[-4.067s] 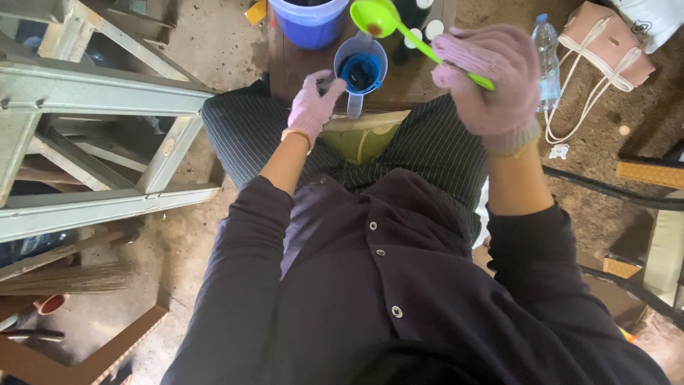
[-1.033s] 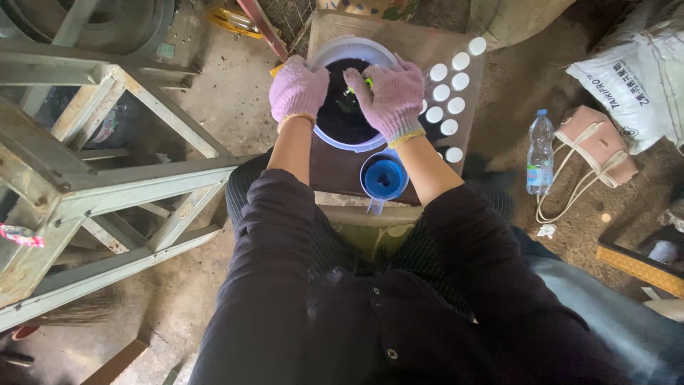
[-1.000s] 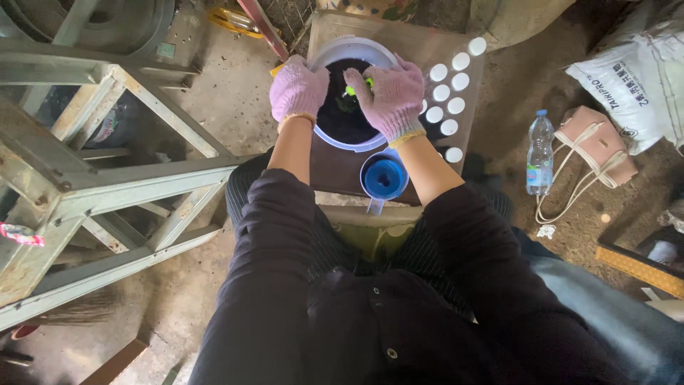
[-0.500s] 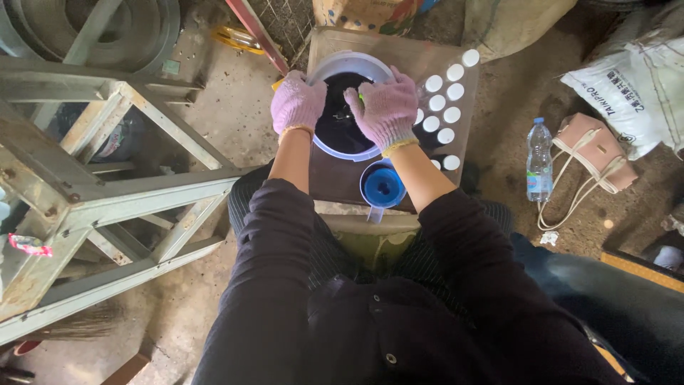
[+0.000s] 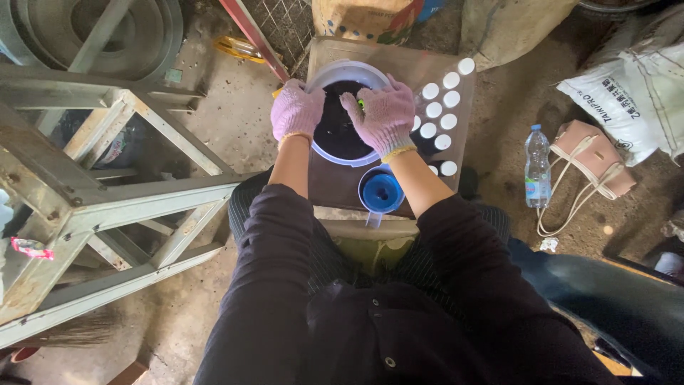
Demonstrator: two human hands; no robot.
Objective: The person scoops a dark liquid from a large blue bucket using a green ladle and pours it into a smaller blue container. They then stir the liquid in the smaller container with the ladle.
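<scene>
A round light-blue bucket point(image 5: 324, 153) of dark liquid stands on a brown board point(image 5: 406, 60) in front of my knees. My left hand point(image 5: 296, 110), in a pink knit glove, grips the bucket's left rim. My right hand point(image 5: 386, 115), also gloved, reaches over the liquid from the right, closed on a green scoop point(image 5: 361, 104) of which only a sliver shows. A blue measuring cup point(image 5: 382, 192) with a handle sits just below the bucket, between my forearms. Several white-capped small bottles point(image 5: 438, 108) line the board's right side.
A grey metal frame point(image 5: 92, 192) stands on the left, with a large metal ring point(image 5: 107, 36) behind it. On the dirt floor to the right lie a plastic water bottle point(image 5: 537, 167), a pink bag point(image 5: 588, 153) and a white sack point(image 5: 630, 85). Another person's trouser leg point(image 5: 605, 299) is at lower right.
Four seconds ago my left hand held the blue cup and my right held the scoop raised. Now both hands are at the bucket, and they have stayed there over the last second.
</scene>
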